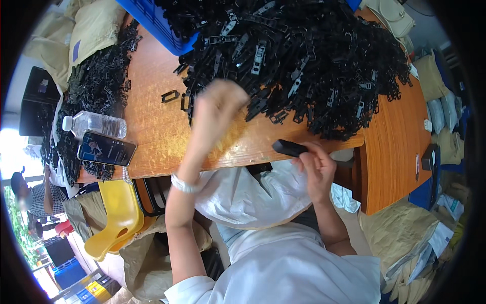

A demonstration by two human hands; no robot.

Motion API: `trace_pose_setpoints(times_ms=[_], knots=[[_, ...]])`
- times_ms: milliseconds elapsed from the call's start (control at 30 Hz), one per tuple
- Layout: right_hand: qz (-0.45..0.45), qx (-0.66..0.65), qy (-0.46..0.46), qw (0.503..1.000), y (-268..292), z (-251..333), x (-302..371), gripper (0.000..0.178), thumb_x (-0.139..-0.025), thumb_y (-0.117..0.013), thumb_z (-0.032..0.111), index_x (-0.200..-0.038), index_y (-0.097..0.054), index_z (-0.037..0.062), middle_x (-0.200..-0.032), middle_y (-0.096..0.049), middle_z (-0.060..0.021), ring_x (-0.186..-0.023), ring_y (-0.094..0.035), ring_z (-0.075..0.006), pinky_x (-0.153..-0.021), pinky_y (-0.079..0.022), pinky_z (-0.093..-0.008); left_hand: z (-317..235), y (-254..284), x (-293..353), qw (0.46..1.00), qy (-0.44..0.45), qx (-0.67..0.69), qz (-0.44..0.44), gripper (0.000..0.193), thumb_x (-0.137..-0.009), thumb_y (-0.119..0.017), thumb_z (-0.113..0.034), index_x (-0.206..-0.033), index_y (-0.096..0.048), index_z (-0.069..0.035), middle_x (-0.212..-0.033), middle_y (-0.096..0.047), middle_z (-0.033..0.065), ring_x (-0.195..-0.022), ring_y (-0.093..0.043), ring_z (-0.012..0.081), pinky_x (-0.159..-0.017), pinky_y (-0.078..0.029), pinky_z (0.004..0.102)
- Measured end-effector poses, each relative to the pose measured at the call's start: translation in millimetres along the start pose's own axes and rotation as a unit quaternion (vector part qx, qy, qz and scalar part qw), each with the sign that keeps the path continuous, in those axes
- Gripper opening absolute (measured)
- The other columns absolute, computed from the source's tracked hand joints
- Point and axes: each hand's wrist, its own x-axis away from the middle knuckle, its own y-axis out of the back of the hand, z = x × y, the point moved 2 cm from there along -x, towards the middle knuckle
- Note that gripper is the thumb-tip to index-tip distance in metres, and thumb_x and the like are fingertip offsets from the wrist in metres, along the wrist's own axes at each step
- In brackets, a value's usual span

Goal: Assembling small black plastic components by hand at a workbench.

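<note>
My left hand (221, 104), smeared by motion, is over the table at the near left edge of a big heap of small black plastic parts (304, 66). Its fingers do not show clearly, nor whether anything is in them. A white band circles that wrist. Farther right, near the table's front edge, my right hand (317, 167) grips a short, thick black piece (289, 148) that sticks out to the left from the fingers. A few loose black frame-shaped parts (170, 96) lie left of the heap.
A white plastic bag (248, 200) lies open across my lap below the wooden table (157, 137). At left are a phone (107, 148), a clear bottle (96, 124) and more black parts (101, 76). A blue basket (157, 23) tilts at the back; a yellow chair (119, 213) stands left.
</note>
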Motion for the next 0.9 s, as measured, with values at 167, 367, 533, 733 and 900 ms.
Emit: trace_pose_setpoints(times_ms=[167, 367, 533, 733, 900], knots=[[0.048, 0.050, -0.050, 0.996, 10, -8, 8, 0.021, -0.083, -0.053, 0.008, -0.097, -0.056, -0.0072, -0.078, -0.057, -0.0085, -0.059, -0.052, -0.0097, -0.051, -0.039, -0.0196, 79, 57, -86, 0.932, 0.003, -0.276, -0.236, 0.015, -0.080, -0.056, -0.008, -0.088, -0.063, 0.003, -0.072, -0.062, 0.0154, -0.059, -0.059, 0.0207, -0.058, -0.047, 0.0284], [0.068, 0.019, -0.054, 0.996, 6, -15, 13, 0.016, -0.082, -0.052, 0.000, -0.095, -0.057, -0.0078, -0.082, -0.054, -0.0087, -0.064, -0.056, -0.0116, -0.050, -0.039, -0.0196, 71, 45, -143, 0.951, -0.016, -0.227, -0.210, 0.016, -0.076, -0.062, -0.015, -0.085, -0.067, -0.002, -0.077, -0.063, 0.0155, -0.066, -0.060, 0.0232, -0.062, -0.046, 0.0306], [0.104, 0.024, -0.057, 0.993, 3, -17, 10, 0.015, -0.081, -0.053, -0.002, -0.095, -0.056, -0.0078, -0.081, -0.054, -0.0088, -0.063, -0.057, -0.0122, -0.051, -0.040, -0.0196, 66, 36, -171, 0.920, 0.165, -0.341, -0.102, 0.033, -0.072, -0.063, -0.034, -0.084, -0.067, -0.003, -0.081, -0.064, 0.0177, -0.079, -0.062, 0.0331, -0.073, -0.048, 0.0372], [0.083, 0.004, -0.068, 0.994, 5, -16, 8, 0.016, -0.080, -0.054, 0.000, -0.094, -0.056, -0.0072, -0.083, -0.055, -0.0096, -0.062, -0.055, -0.0123, -0.051, -0.040, -0.0200, 23, 51, -121, 0.951, 0.068, -0.199, -0.228, 0.014, -0.075, -0.059, -0.012, -0.074, -0.056, 0.002, -0.072, -0.059, 0.0154, -0.060, -0.061, 0.0257, -0.056, -0.050, 0.0335], [0.133, -0.086, 0.006, 0.987, -6, -4, -11, 0.018, -0.082, -0.052, 0.004, -0.098, -0.055, -0.0041, -0.097, -0.055, -0.0141, -0.073, -0.055, -0.0146, -0.055, -0.044, -0.0238, -9, 24, 1, 0.936, 0.169, 0.304, -0.046, 0.027, -0.083, -0.046, -0.003, -0.109, -0.042, 0.002, -0.076, -0.059, 0.0188, -0.044, -0.054, 0.0173, -0.037, -0.044, 0.0230]])
